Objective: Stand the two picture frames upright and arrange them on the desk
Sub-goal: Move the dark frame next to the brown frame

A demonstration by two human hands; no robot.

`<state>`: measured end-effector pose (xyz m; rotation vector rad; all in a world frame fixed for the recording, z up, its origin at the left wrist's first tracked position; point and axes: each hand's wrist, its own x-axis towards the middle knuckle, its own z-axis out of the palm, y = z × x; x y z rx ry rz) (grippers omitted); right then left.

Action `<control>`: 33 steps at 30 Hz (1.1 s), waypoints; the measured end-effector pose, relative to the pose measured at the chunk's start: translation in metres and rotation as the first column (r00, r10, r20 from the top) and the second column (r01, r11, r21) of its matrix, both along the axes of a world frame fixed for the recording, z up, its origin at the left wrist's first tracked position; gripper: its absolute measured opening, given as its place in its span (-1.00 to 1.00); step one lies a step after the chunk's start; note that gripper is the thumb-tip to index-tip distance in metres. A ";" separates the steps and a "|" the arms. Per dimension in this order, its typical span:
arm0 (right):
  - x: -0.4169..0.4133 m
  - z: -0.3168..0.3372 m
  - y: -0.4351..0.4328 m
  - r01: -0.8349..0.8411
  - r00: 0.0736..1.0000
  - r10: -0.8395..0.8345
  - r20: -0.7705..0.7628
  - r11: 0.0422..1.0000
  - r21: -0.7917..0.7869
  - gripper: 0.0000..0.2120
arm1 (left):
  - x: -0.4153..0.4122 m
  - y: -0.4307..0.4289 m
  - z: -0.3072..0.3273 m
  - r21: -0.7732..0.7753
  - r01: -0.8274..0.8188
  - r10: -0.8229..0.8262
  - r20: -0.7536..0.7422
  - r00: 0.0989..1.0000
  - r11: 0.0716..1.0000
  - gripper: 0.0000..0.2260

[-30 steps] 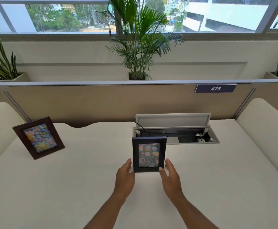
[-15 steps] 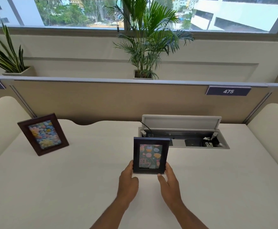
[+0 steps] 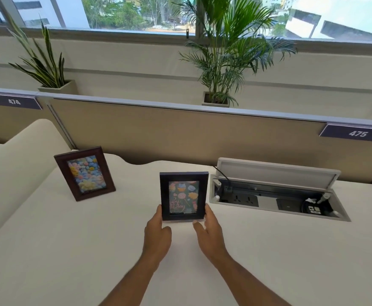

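Bracketing the dark frame (image 3: 184,195) at mid-desk (image 3: 70,250), just left of the open socket box (image 3: 277,202). Standing upright, face toward the camera, bottom edge on or just above the surface; contact not resolvable.

Left hand (image 3: 157,234) touching the lower-left corner, right hand (image 3: 209,230) the lower-right. Fingers (image 3: 209,214) loosely spread, pressing the side rails lightly rather than wrapping; thumbs low in front. More steadying than gripping.

Brown frame (image 3: 85,173) already standing at far left, tilted back and angled inward, well apart from the dark one. Judging: one frame done, second in final placement.

Doing this step well:
- Keeping pressure low on the rails, near the base, to avoid tipping forward.
- Checking the back stand is bearing load before letting go; stand hidden behind the frame, so going by feel.
- Angling slightly toward the brown frame for a matched pair, if wanted.
- Staying clear of the socket box edge and its cable (image 3: 221,173).
- Opening both hands together, sideways, not pulling back along the face.

Risk: light frame, smooth desk, sliding or falling flat on uneven release.
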<state>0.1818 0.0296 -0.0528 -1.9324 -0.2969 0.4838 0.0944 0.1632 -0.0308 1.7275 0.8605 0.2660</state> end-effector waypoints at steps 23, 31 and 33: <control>0.063 0.003 0.185 -0.327 0.937 0.330 0.114 0.944 -0.045 -0.39 | 0.033 0.166 -0.018 0.059 -0.225 0.222 0.059 0.973 0.972 -0.31; 0.078 0.000 0.212 -0.362 0.929 0.368 0.035 0.926 -0.108 -0.25 | 0.040 0.189 -0.031 0.050 -0.239 0.239 0.011 0.971 0.970 -0.26; 0.079 -0.002 0.213 -0.377 0.923 0.383 0.023 0.917 -0.134 -0.21 | 0.041 0.192 -0.033 0.050 -0.241 0.242 -0.014 0.970 0.969 -0.25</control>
